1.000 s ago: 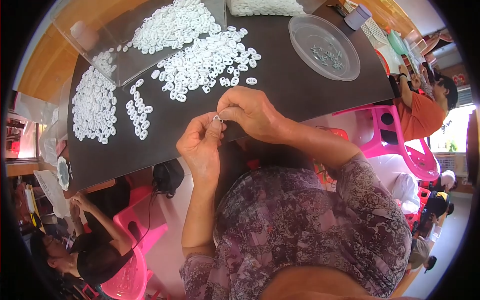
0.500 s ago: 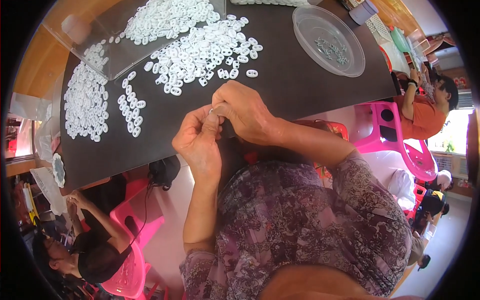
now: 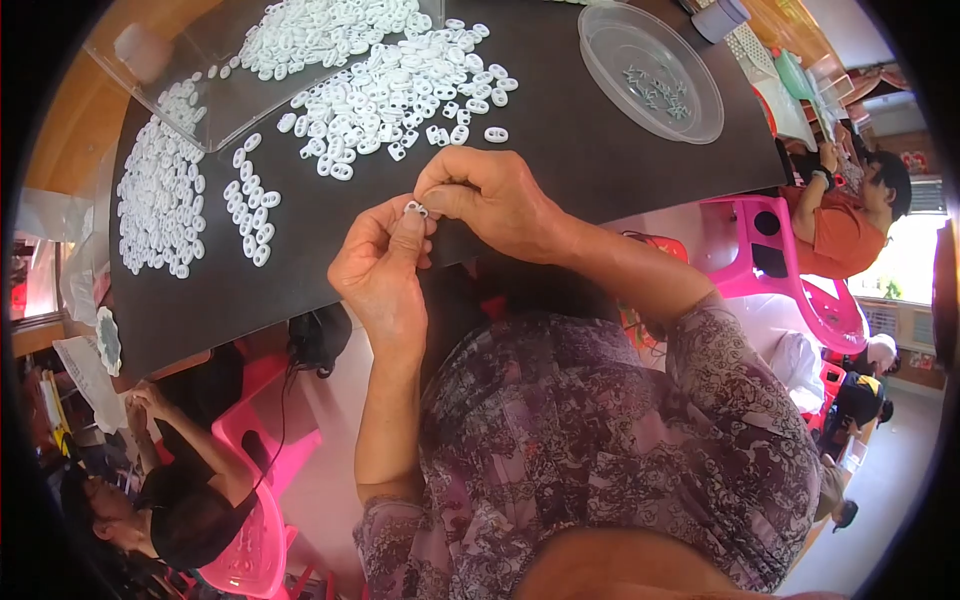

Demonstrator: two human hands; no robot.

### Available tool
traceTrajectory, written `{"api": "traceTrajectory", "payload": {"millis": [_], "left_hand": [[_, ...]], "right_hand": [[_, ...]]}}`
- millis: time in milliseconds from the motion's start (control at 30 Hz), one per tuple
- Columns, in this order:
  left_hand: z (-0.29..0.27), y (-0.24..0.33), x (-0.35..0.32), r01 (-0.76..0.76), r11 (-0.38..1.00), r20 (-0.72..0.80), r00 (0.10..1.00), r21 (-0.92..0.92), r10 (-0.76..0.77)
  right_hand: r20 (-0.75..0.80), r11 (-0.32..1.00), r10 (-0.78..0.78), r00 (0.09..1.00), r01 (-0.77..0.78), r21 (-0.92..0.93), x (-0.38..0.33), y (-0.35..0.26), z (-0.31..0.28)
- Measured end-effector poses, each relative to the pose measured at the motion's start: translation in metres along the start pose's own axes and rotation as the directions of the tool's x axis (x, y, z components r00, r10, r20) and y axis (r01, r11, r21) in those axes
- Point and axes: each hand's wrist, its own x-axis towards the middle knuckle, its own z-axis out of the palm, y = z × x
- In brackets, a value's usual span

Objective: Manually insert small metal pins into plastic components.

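Pile of white pieces (image 3: 390, 95) sits on a dark table (image 3: 555, 120), and near its front edge the left hand (image 3: 380, 262) has a small white link (image 3: 416, 208) pinched. Right hand (image 3: 500, 200) is bunched right beside it, but honestly can't tell whether it's gripping anything.

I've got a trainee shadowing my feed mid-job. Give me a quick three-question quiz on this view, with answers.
1. True or false: the left hand pinches a small white piece, with the right hand close against it.

2. What lies in the round clear plastic dish?
A) pink beads
B) small slender grey-green parts
C) a folded cloth

3. Fill in, from the person's own viewpoint: the dish is to the ____ of the piled white oval pieces.

Key: 1. True. 2. B. 3. Right.
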Motion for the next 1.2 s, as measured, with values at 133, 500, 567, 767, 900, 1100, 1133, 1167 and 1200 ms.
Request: {"api": "traceTrajectory", "payload": {"millis": [133, 500, 567, 767, 900, 1100, 1133, 1167, 1200], "left_hand": [[0.001, 0.0, 0.0, 0.01, 1.0, -0.03, 1.0, -0.012, -0.01], [-0.001, -0.003, 0.0, -0.008, 0.996, -0.047, 0.999, -0.092, 0.003], [-0.002, -0.003, -0.001, -0.011, 0.995, -0.036, 0.999, -0.099, 0.008], [-0.004, -0.004, -0.001, -0.01, 0.996, -0.027, 1.0, -0.092, 0.008], [-0.004, -0.004, -0.002, -0.017, 0.996, -0.022, 1.0, -0.091, 0.015], [-0.005, -0.005, -0.003, -0.02, 0.995, -0.016, 1.0, -0.093, 0.018], [-0.005, -0.005, -0.003, -0.023, 0.996, -0.012, 1.0, -0.092, 0.022], [-0.004, -0.005, -0.003, -0.023, 0.995, -0.011, 1.0, -0.092, 0.022], [-0.004, -0.004, -0.004, -0.026, 0.997, -0.008, 1.0, -0.07, 0.025]], "right_hand": [[-0.004, 1.0, -0.001, 1.0, 0.001, -0.008, -0.001, 0.0, 0.001], [-0.015, 0.977, 0.025, 1.0, -0.021, 0.212, -0.004, 0.003, 0.002], [-0.018, 0.976, 0.018, 1.0, -0.014, 0.219, -0.004, 0.003, 0.002], [0.048, 0.933, 0.01, 0.999, -0.026, 0.36, -0.005, 0.009, 0.0], [0.026, 0.919, -0.006, 1.0, -0.004, 0.394, -0.005, 0.01, 0.002], [0.018, 0.92, 0.022, 1.0, -0.027, 0.392, -0.007, 0.007, 0.002], [0.02, 0.92, 0.024, 1.0, -0.03, 0.39, -0.007, 0.008, 0.001], [0.019, 0.921, 0.024, 1.0, -0.029, 0.389, -0.007, 0.009, 0.0], [-0.002, 0.954, -0.035, 0.999, 0.034, 0.299, -0.006, 0.01, -0.002]]}}
